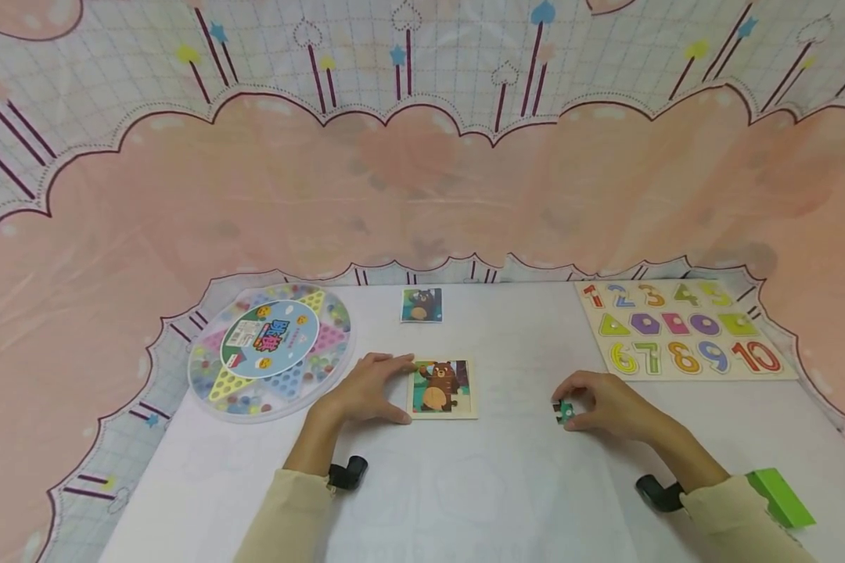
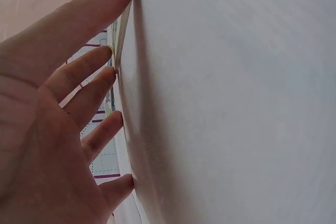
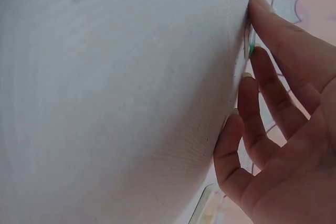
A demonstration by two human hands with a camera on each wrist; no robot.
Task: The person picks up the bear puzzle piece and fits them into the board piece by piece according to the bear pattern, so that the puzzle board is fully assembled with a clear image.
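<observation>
A small wooden jigsaw puzzle [image 1: 436, 391] with a brown bear in a pale frame lies in the middle of the table. Pieces fill most of the frame, and a gap shows at its lower right. My left hand [image 1: 372, 389] rests at the frame's left side, index finger by the upper corner and thumb by the lower one. Off to the right, my right hand [image 1: 616, 407] pinches a teal and dark puzzle piece [image 1: 562, 412] between thumb and index finger, low over the white cloth. Only a thin edge of that piece [image 3: 249, 43] shows in the right wrist view.
Behind the puzzle lies a square bear picture card [image 1: 422, 306]. A round Chinese checkers set [image 1: 271, 352] sits at the left. At the right back is a number and shape board [image 1: 683, 328]. A green box [image 1: 782, 498] stands beside the right forearm.
</observation>
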